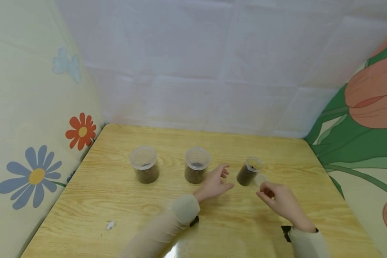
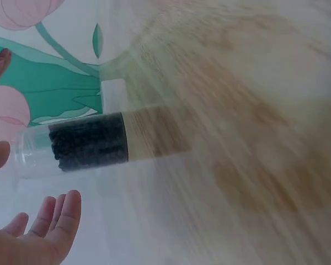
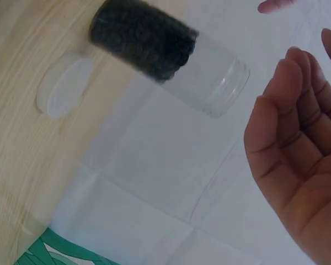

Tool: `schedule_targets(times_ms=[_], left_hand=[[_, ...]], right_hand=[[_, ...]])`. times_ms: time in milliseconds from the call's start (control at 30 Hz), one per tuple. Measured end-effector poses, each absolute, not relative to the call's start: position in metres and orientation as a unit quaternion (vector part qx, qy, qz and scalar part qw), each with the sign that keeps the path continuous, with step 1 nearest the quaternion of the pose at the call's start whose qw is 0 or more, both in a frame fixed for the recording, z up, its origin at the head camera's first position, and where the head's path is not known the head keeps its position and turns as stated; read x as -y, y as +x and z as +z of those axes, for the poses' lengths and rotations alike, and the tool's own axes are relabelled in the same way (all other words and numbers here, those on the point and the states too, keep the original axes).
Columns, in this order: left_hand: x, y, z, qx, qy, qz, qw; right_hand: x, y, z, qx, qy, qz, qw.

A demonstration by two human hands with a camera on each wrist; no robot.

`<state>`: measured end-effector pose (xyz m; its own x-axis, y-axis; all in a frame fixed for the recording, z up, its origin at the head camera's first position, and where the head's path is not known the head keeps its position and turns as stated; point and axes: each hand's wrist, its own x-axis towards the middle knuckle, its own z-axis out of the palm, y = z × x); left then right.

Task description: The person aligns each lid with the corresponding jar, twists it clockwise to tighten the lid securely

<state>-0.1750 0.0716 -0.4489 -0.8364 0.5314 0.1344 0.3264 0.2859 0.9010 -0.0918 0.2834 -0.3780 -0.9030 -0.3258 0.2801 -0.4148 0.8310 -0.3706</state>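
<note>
An uncovered clear jar (image 1: 246, 175), tall and narrow and part filled with dark pellet-like pieces, stands upright on the table at the right. Its dark filling (image 3: 143, 38) ends well below the rim in the right wrist view. A translucent round lid (image 3: 64, 85) lies on the table beside it. My left hand (image 1: 214, 183) reaches to the left of this jar, fingers apart and holding nothing. To the jar's right and nearer me, my right hand (image 1: 282, 200) hovers with loosely bent fingers and an empty palm.
Two wider lidded tubs, the left tub (image 1: 147, 173) and the middle tub (image 1: 195, 174), stand in line with the jar, both with brownish contents. A small white scrap (image 1: 110, 225) lies at the front left of the wooden table (image 1: 142, 204). White cloth (image 1: 187, 71) hangs behind.
</note>
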Motion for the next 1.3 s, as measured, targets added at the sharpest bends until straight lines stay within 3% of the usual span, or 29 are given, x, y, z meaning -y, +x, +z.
schedule_targets(times_ms=[233, 833, 1300], left_hand=[[-0.099, -0.186, -0.456, -0.796, 0.247, 0.538, 0.125], [-0.139, -0.195, -0.464, -0.803, 0.191, 0.553, 0.111], [-0.159, -0.206, -0.473, -0.771, 0.203, 0.594, 0.112]], right_hand=[[-0.299, -0.099, -0.371, 0.967, 0.146, 0.200, 0.061], [-0.347, -0.132, -0.381, 0.978, 0.095, 0.181, -0.038], [-0.357, -0.135, -0.387, 0.979, 0.080, 0.184, -0.039]])
